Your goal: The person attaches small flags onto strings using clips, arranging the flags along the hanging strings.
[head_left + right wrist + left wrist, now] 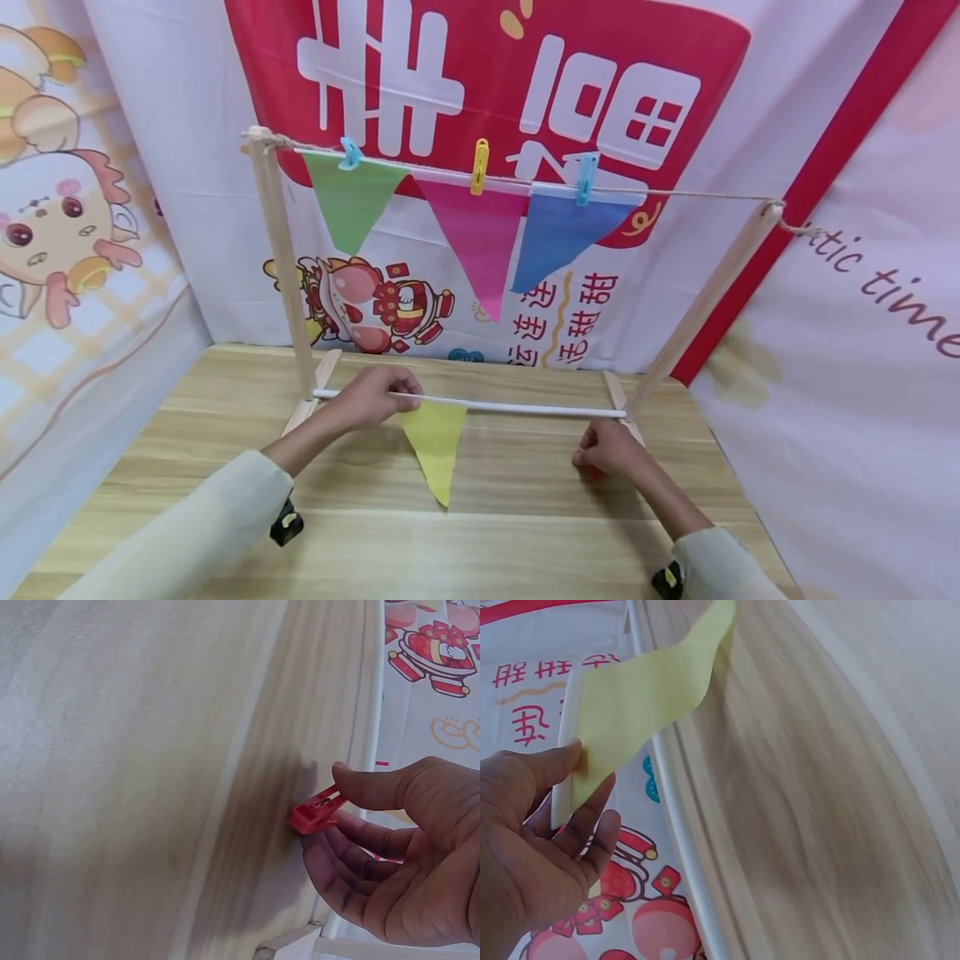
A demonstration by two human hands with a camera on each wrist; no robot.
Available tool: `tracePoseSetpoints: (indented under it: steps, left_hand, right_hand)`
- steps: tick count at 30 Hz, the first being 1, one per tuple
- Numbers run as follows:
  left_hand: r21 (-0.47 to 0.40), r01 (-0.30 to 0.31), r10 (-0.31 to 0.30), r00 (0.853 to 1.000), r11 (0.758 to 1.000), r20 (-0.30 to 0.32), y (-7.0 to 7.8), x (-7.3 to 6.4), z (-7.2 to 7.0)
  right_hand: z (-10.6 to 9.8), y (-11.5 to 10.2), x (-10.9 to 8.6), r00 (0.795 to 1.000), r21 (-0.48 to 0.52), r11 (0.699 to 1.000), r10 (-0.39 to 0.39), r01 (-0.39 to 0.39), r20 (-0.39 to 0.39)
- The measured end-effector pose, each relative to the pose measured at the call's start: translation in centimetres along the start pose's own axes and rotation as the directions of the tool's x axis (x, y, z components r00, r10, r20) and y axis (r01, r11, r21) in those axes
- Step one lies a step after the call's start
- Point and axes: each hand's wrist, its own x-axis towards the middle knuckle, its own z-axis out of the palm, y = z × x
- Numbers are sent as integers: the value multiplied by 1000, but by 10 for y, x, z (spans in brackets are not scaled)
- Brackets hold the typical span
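Observation:
My left hand (375,396) pinches the white top edge of a yellow triangular flag (437,442); the flag hangs point down in front of the frame's low white rod (540,409). In the left wrist view the thumb and fingers grip that white strip (566,754). My right hand (615,448), near the right post's foot, holds a small red clothespin (313,814) between thumb and fingers. Above, a string carries a green flag (352,200), a pink flag (483,233) and a blue flag (566,233), with a yellow clothespin (480,167) and two blue clothespins (350,154) on it.
Wooden posts stand at the left (281,258) and right (701,308), with the twine (705,195) tied between their tops. The frame stands on a wood-grain table (420,550). Printed cloth (225,217) hangs behind and at both sides.

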Motion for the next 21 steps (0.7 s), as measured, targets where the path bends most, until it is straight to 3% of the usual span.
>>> tracePoseSetpoints:
  steps: [4,7,10,17,21]
  left_hand:
    - [-19,-6,5,1000,1000,-9,9,4,1]
    - [-29,-16,16,1000,999,-10,16,6,2]
    - [-38,-8,8,1000,999,-14,21,7,1]
    - [-11,-34,34,999,999,-30,32,8,-6]
    - [-4,-64,64,997,998,-42,37,9,-10]
  right_hand:
    - [-14,-35,-19,1000,70,997,22,-23,16]
    - [-20,-57,-30,1000,50,999,16,-17,8]
    - [-24,-62,-32,1000,29,1000,1,-2,14]
    - [-32,-44,-19,994,31,995,-95,94,50]
    - [-40,-60,-23,998,11,998,-58,58,33]
